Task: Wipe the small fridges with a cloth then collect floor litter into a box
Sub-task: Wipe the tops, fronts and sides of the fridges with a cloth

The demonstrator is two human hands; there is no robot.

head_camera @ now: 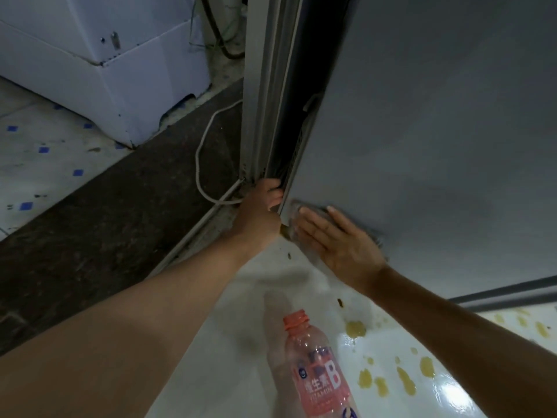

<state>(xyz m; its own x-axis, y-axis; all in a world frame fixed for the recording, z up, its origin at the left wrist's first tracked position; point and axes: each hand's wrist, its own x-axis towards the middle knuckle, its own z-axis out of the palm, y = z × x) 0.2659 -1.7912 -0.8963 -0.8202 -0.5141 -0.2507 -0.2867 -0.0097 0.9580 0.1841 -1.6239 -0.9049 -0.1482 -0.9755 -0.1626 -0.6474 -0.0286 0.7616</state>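
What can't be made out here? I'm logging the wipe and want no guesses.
Head view only:
- Cloth: mostly hidden under the flat right hand; its size is unclear.
- Left hand: fingers curl round the fridge edge into a dark gap, so their tips are hidden.
- Bottle: cut off by the bottom edge.
- Cable: its far end is hidden behind the fridge.

The floor has two surfaces: a glossy white tiled area marked with yellowish stains, and a dark speckled strip alongside it. A pink-capped plastic bottle lies on the white area. A white cable loops across the dark strip. A white cabinet stands on blue-dotted tiles.
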